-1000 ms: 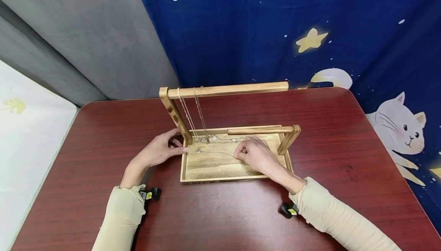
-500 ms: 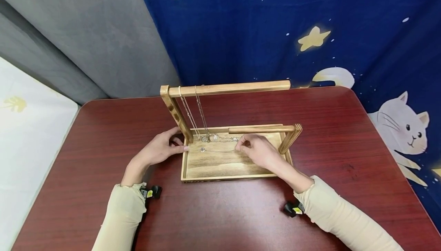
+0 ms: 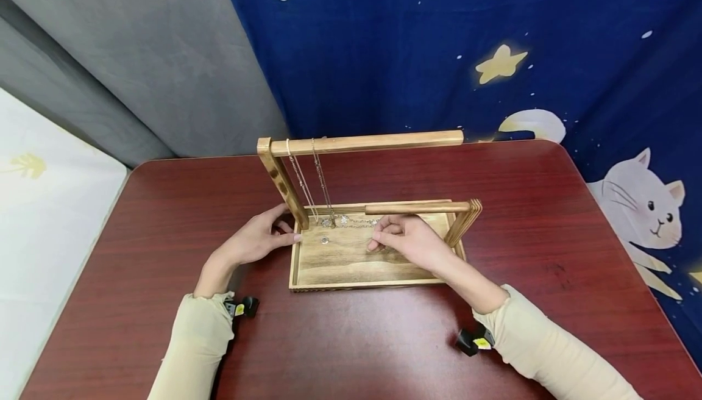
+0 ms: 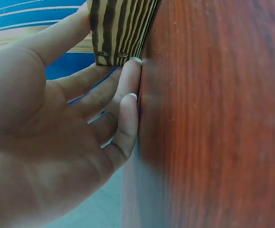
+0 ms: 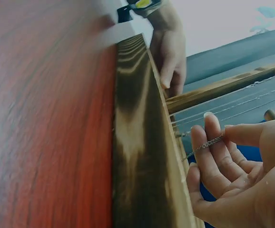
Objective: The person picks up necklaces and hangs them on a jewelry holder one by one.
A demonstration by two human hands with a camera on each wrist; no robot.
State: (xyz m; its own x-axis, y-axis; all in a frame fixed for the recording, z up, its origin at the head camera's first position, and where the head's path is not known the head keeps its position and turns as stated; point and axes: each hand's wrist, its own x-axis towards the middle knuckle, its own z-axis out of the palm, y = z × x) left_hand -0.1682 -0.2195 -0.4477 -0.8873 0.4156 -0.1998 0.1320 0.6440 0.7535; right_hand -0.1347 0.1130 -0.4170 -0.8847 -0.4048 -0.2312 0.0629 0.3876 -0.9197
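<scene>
A wooden jewelry stand with a tray base (image 3: pixel 356 285) sits on the table. At its left end my left hand (image 3: pixel 252 240) holds the tray, thumb on the rim and fingers around the outer side. In the left wrist view those fingertips (image 4: pixel 133 64) lie right at the striped wooden end. Over the tray my right hand (image 3: pixel 414 242) pinches a thin chain necklace, whose round pendant (image 3: pixel 325 240) lies to the left. In the right wrist view the chain (image 5: pixel 209 143) runs across the fingers, with the thumb on it.
Two necklaces (image 3: pixel 320 174) hang from the tall upper bar (image 3: pixel 378 142). A lower bar (image 3: pixel 417 207) stands on the right post. Another chain (image 3: pixel 356 223) lies along the tray's back. A dark red table (image 3: pixel 356 345) surrounds the stand; curtains (image 3: pixel 384 46) hang behind.
The round pendant has slid slightly right along the tray. My right wrist has swung slightly to the right while the fingers keep the chain. My left hand stays at the tray's left end.
</scene>
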